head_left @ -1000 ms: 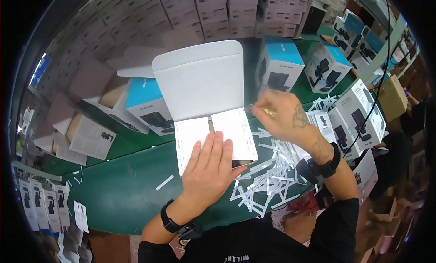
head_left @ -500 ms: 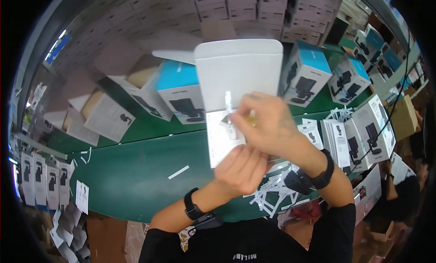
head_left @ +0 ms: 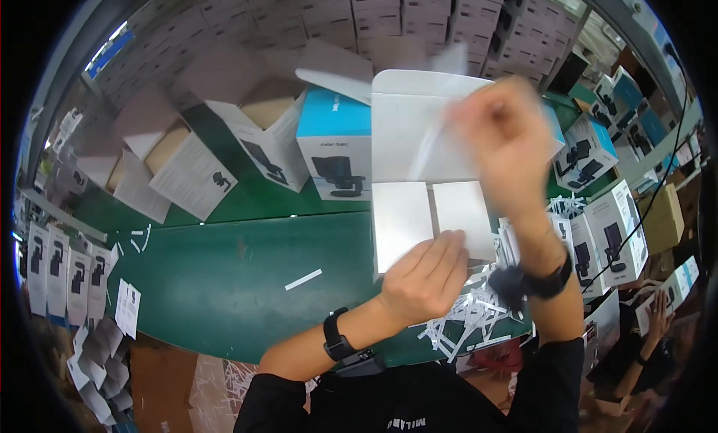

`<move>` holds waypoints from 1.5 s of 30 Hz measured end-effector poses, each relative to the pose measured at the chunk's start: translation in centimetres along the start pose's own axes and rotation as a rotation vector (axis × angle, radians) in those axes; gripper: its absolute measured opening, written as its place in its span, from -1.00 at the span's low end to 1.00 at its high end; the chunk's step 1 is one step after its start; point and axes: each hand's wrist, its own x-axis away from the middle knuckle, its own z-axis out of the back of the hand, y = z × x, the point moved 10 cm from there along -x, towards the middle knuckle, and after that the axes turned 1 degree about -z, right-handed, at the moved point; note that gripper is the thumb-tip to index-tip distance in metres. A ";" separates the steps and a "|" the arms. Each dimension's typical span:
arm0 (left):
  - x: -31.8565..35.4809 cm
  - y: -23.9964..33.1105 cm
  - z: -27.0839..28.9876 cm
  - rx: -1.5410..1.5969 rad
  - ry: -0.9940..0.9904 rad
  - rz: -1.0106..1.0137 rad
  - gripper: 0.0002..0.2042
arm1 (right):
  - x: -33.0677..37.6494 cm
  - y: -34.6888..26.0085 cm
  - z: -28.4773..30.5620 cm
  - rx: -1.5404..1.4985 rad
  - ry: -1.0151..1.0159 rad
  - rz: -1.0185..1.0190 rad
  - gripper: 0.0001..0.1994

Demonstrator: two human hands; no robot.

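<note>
In front of me a white carton (head_left: 385, 257) stands with its lid (head_left: 407, 134) raised at the back. Two plain white panels, a left panel (head_left: 402, 217) and a right panel (head_left: 458, 210), lie in its top with a narrow gap between them. My left hand (head_left: 426, 280) grips the carton's near edge, fingers together over the right panel; its thumb is hidden. Above the carton's right side, my right hand (head_left: 508, 145) is closed and smeared by motion. A blurred white strip (head_left: 428, 149) hangs from its fingertips, in front of the lid.
A loose white strip (head_left: 304, 280) lies on the green table (head_left: 217, 283), and a heap of strips (head_left: 467, 317) sits at the near right. Blue-topped boxes (head_left: 336, 145) and open cartons (head_left: 196, 186) line the back. Another person's hand (head_left: 657, 317) shows at far right.
My right hand has moved up and right, carrying the strip off the carton's top. Both white panels are now uncovered. The left hand stays at the near edge; the whole view has shifted slightly.
</note>
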 end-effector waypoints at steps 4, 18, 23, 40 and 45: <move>0.0 0.1 0.0 0.017 -0.018 0.019 -0.79 | -4.0 6.8 5.8 0.091 0.061 -0.567 -0.53; 6.7 -1.9 -4.2 1.678 -0.317 1.522 -0.55 | 9.5 -5.3 4.1 0.627 -0.521 -0.275 -0.78; 6.1 -0.7 -4.3 1.604 0.095 1.451 -0.79 | 11.3 -3.6 5.5 0.545 -0.507 -0.591 -0.70; 5.7 -1.3 -3.5 1.554 0.092 1.252 -0.86 | 14.8 4.4 15.1 -0.537 0.410 -0.826 -0.62; 7.3 -3.8 -1.2 1.277 0.179 1.290 -0.85 | 11.3 -3.4 8.2 0.190 -0.162 -0.300 -0.18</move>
